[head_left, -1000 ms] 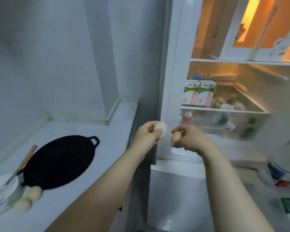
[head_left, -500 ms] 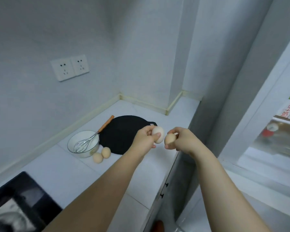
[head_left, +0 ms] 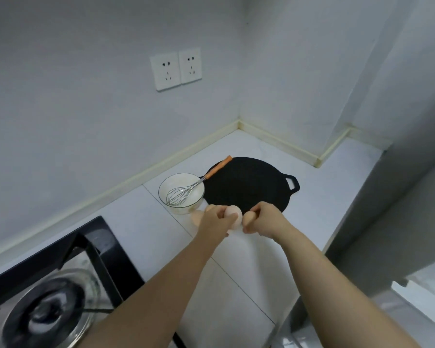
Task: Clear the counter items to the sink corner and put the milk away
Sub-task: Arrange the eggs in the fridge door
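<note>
White stone counter is running from the lower middle of the frame up into a stepped corner at upper centre. Pale grey walls are meeting there behind a cream upstand. A double socket is sitting on the wall in the upper middle. A black hob is filling the lower left with a glass lid lying on it, and a grey panel is closing off the right side. Bare counter is lying open right of the pan and above it up to the corner, and along the near strip between the hob and the front edge slanting down right of centre.

A black griddle pan is lying flat mid-frame, its loop handle pointing right. Just beside its left rim a glass bowl is standing upright with a whisk leaning in it. The wires are resting in the bowl and the orange handle is pointing up and right, across the pan's rim. Two loose eggs are lying just below the bowl, partly hidden by the left hand.

That hand is pinching a pale egg between curled fingers and thumb, and the right hand is gripping a browner egg the same way. Both hands are hovering at the pan's near rim with their eggs just beside each other. Fingers are covering too much of each egg to tell which way its long axis is running
</note>
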